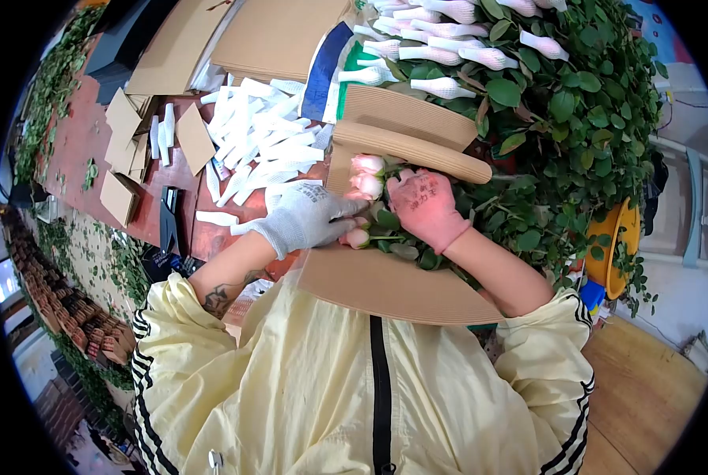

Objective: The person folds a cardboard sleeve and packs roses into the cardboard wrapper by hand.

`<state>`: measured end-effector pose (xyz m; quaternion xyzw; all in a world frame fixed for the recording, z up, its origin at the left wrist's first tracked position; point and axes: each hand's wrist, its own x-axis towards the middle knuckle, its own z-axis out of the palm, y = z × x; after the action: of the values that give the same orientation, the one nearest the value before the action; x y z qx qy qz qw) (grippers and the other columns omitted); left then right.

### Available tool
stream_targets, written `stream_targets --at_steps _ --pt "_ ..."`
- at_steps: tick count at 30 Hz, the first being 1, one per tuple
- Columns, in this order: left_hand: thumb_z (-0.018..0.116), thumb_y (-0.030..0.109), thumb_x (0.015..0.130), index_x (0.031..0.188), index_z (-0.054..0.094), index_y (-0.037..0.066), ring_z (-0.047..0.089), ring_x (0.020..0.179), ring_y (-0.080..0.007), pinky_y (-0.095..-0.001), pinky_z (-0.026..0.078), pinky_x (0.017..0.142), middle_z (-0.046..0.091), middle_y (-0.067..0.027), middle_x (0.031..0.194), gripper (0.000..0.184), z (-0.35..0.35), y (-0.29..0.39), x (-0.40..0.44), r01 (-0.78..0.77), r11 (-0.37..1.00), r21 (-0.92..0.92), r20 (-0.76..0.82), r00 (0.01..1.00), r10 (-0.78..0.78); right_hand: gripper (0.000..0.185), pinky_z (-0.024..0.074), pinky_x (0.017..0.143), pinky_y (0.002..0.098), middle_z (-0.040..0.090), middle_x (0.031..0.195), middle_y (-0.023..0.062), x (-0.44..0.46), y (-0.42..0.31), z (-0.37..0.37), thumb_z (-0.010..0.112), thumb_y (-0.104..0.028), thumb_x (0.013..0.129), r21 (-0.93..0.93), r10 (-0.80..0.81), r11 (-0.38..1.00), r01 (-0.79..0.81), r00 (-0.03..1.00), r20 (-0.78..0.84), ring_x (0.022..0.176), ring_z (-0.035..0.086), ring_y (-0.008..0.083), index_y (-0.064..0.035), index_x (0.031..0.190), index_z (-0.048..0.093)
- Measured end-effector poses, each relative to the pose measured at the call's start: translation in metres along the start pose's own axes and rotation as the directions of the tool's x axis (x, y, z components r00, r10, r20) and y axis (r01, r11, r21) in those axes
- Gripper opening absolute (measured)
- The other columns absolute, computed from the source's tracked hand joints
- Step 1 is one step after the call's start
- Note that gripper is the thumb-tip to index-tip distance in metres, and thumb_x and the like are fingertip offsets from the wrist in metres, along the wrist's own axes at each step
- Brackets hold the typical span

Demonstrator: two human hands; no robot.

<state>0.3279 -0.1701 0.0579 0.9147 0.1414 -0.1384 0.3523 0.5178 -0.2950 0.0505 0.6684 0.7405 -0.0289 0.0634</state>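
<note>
My left hand (310, 218), in a grey-white knit glove, reaches in from the left with thumb and fingers apart. Its fingertips rest against the pink rose heads (366, 187). One more pink rose (356, 237) lies just below the thumb. My right hand (429, 207), in a pink-stained glove, is closed over the stems just right of the blooms; its fingers hide most of what they grip. Under both hands lies corrugated cardboard (393, 285), with a rolled edge (413, 150) on the far side. Leaves stick out below my right hand.
White foam net sleeves (267, 134) are heaped at left, beside a black stapler (170, 220) and small cardboard pieces (124, 142). Cardboard sheets (279, 39) are stacked at the back. Netted roses (449, 47) and dense foliage (583, 103) fill the right, near a yellow round object (619, 245).
</note>
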Motion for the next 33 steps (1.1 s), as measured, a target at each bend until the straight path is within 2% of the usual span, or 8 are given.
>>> stream_targets --at_steps 9,11,15,16,19,20,29,33 --pt "0.05 0.036 0.088 0.118 0.061 0.022 0.064 0.071 -0.0313 -0.0422 0.049 0.065 0.065 -0.014 0.08 0.035 -0.003 0.006 -0.003 -0.016 0.997 0.077 0.029 0.999 0.014 0.015 0.0464 0.062 0.0354 0.059 0.076 0.0068 0.009 -0.01 -0.006 0.059 -0.024 0.076 0.042 0.056 0.997 -0.061 0.993 0.101 0.07 0.061 0.0231 -0.0097 0.079 0.055" --pt "0.049 0.034 0.088 0.117 0.062 0.024 0.064 0.069 -0.0296 -0.0413 0.049 0.063 0.065 -0.0124 0.077 0.033 -0.002 0.002 0.002 -0.124 0.992 0.011 -0.134 0.983 0.125 0.009 0.0454 0.057 0.0335 0.062 0.073 0.0068 0.004 -0.009 -0.007 0.052 -0.016 0.075 0.025 0.025 0.999 -0.023 0.997 -0.071 0.066 0.062 0.021 -0.0087 0.075 0.058" --pt "0.048 0.034 0.089 0.116 0.062 0.027 0.064 0.066 -0.0285 -0.0419 0.049 0.06 0.064 -0.0109 0.072 0.031 -0.014 -0.002 0.017 -0.068 0.989 0.129 -0.155 0.984 0.087 0.009 0.0441 0.056 0.0341 0.058 0.069 0.0059 -0.011 -0.009 -0.027 0.051 -0.015 0.076 0.056 -0.071 0.995 0.079 0.989 -0.127 0.065 0.06 0.0213 -0.009 0.076 0.057" --pt "0.048 0.034 0.089 0.116 0.062 0.028 0.064 0.065 -0.028 -0.0418 0.048 0.058 0.064 -0.0102 0.071 0.031 -0.015 -0.002 0.018 -0.031 0.989 0.148 -0.126 0.991 0.05 0.018 0.0473 0.065 0.0353 0.059 0.08 0.0076 -0.011 -0.011 -0.026 0.061 -0.025 0.076 0.038 -0.078 0.997 0.074 0.992 0.1 0.075 0.061 0.0235 -0.01 0.082 0.055" --pt "0.047 0.03 0.089 0.118 0.061 0.028 0.063 0.064 -0.0281 -0.0416 0.049 0.058 0.064 -0.0096 0.072 0.032 -0.016 -0.004 0.022 -0.02 0.975 0.223 -0.083 0.996 0.04 0.018 0.0483 0.065 0.0355 0.059 0.079 0.0076 -0.01 -0.017 -0.01 0.06 -0.026 0.076 0.144 -0.023 0.99 -0.007 0.978 0.207 0.074 0.062 0.0239 -0.0096 0.081 0.055" --pt "0.046 0.027 0.09 0.12 0.06 0.027 0.063 0.064 -0.0287 -0.0415 0.049 0.061 0.064 -0.0097 0.075 0.033 -0.016 -0.004 0.022 -0.041 0.961 0.272 -0.071 0.996 0.062 0.011 0.0481 0.058 0.0365 0.063 0.072 0.0083 -0.01 -0.018 -0.007 0.051 -0.016 0.076 0.165 -0.051 0.985 0.044 0.998 0.036 0.067 0.064 0.0245 -0.0087 0.071 0.058" --pt "0.051 0.028 0.087 0.121 0.06 0.026 0.064 0.067 -0.0283 -0.0401 0.05 0.062 0.065 -0.0092 0.079 0.035 -0.024 0.0 0.022 -0.012 0.95 0.311 -0.041 0.999 0.026 0.023 0.0488 0.062 0.0366 0.059 0.079 0.0078 -0.006 -0.018 -0.008 0.062 -0.031 0.078 0.16 -0.024 0.987 -0.007 0.981 0.192 0.072 0.063 0.0246 -0.0092 0.082 0.055" --pt "0.056 0.034 0.085 0.121 0.06 0.024 0.065 0.071 -0.028 -0.0389 0.051 0.065 0.067 -0.0088 0.085 0.038 -0.02 -0.009 0.02 -0.057 0.986 0.155 -0.078 0.994 0.07 0.02 0.0479 0.06 0.036 0.062 0.078 0.0087 -0.014 -0.013 -0.008 0.062 -0.028 0.074 0.153 -0.055 0.987 0.048 0.998 0.04 0.07 0.063 0.024 -0.0094 0.078 0.057"
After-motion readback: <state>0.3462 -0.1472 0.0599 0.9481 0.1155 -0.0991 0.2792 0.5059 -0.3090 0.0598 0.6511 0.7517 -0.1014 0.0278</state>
